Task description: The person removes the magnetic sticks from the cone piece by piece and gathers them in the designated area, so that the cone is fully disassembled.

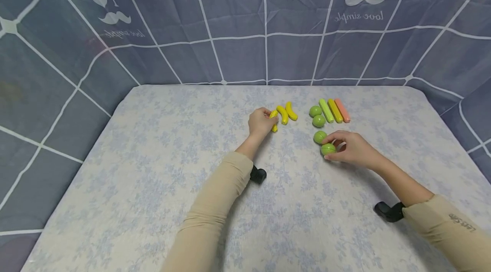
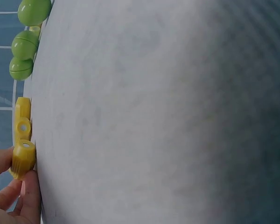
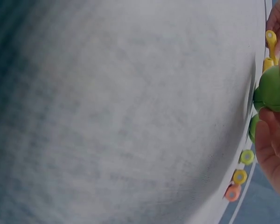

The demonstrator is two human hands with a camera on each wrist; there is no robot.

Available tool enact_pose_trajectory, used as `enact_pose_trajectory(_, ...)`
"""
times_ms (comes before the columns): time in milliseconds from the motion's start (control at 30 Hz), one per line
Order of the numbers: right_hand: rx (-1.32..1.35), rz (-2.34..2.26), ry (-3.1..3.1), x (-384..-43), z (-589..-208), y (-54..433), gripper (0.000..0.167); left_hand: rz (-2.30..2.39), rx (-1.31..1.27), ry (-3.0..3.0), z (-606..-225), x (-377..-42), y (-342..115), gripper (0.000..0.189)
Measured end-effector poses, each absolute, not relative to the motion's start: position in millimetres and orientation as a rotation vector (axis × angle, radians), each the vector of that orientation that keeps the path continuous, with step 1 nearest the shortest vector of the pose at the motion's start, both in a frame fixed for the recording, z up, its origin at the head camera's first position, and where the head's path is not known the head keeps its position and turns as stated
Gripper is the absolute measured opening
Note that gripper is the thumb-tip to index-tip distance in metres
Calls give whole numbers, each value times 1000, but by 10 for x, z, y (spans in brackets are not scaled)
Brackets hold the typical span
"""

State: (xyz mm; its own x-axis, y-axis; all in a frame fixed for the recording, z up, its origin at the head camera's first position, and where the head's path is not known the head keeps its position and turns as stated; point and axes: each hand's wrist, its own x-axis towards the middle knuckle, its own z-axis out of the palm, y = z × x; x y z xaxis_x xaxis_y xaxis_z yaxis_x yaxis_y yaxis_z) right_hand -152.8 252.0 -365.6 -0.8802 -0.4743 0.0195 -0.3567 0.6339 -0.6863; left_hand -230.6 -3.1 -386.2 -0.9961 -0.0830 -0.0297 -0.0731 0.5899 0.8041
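My left hand pinches a small yellow toy banana between thumb and fingers, at the left end of a row. Right beside it lie a second toy banana and a third toy banana. On the other side, my right hand grips a round green toy fruit with a seam line round it. Another green fruit sits just behind that one. The right wrist view shows the held green fruit between thumb and fingertips, while the left wrist view shows the pinched banana end-on.
Farther back are two more green fruits, side by side. Next to them lie a light green stick, a yellow stick and a pink stick. A pale floral cloth covers the table; a blue checked curtain hangs behind.
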Motion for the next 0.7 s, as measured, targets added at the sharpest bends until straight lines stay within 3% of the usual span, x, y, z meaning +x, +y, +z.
enact_pose_trajectory(700,-665,-1056,2721,-1535,-3653,2548,33,-1372,-38,-2880,-3845,-2341,-81,29)
